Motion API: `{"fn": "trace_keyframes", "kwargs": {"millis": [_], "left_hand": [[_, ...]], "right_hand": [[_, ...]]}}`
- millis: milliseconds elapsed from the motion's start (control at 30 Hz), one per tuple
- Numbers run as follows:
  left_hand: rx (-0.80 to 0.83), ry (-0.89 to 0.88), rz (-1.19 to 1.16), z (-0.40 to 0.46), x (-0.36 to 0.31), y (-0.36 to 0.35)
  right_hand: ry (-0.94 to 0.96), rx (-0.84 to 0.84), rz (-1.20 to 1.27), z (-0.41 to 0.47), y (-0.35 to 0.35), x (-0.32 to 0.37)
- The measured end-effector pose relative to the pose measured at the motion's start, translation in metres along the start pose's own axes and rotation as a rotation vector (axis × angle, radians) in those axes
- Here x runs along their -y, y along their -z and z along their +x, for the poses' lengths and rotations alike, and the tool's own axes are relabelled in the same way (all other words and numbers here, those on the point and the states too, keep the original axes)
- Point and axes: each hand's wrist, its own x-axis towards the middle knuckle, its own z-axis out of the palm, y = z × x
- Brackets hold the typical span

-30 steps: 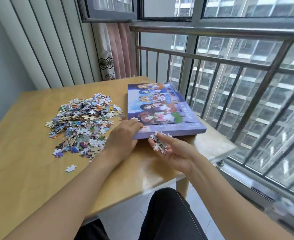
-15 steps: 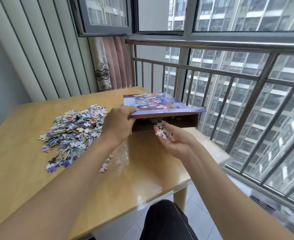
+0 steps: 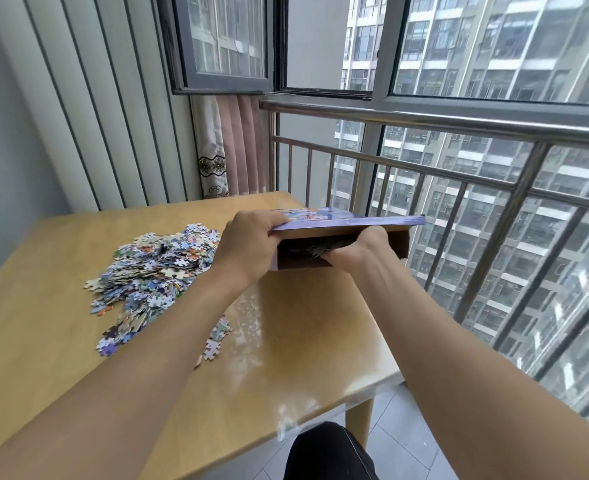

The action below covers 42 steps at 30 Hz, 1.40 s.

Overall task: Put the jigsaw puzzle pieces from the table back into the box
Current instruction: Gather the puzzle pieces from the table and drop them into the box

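A purple puzzle box (image 3: 399,242) sits at the far right of the wooden table (image 3: 303,344). My left hand (image 3: 248,247) grips the near left corner of its picture lid (image 3: 355,221) and holds it raised. My right hand (image 3: 364,249) reaches into the gap under the lid; its fingers are hidden inside the brown interior, where some pieces show dimly. A big heap of jigsaw pieces (image 3: 154,268) lies left of the box, partly behind my left forearm. A few stray pieces (image 3: 217,337) lie nearer, beside that forearm.
A metal railing (image 3: 459,174) and window run right behind the box and along the table's right edge. A ribbed wall (image 3: 95,116) and a pink curtain (image 3: 241,147) stand at the back. My dark-trousered knee (image 3: 327,452) shows below the table's near edge.
My left hand has lifted the lid further. My right hand, which held a handful of pieces outside the opening, has moved into the box. The camera tilted up.
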Motion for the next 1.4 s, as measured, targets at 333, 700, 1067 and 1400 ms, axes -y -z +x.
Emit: {"fn": "trace_keyframes", "kwargs": {"millis": [333, 700, 1067, 1400], "left_hand": [[-0.046, 0.033, -0.158, 0.007, 0.004, 0.018], [-0.061, 0.006, -0.113, 0.003, 0.009, 0.02], [-0.06, -0.012, -0.145, 0.0, 0.001, 0.024], [-0.066, 0.046, -0.167, -0.004, 0.008, 0.02]], "right_hand": [[0.14, 0.318, 0.078, 0.002, -0.004, 0.005], [1.092, 0.396, -1.656, -0.021, 0.043, -0.017], [0.705, 0.393, -2.063, 0.032, 0.006, 0.017], [0.66, 0.598, -2.326, 0.028, 0.009, 0.008]]}}
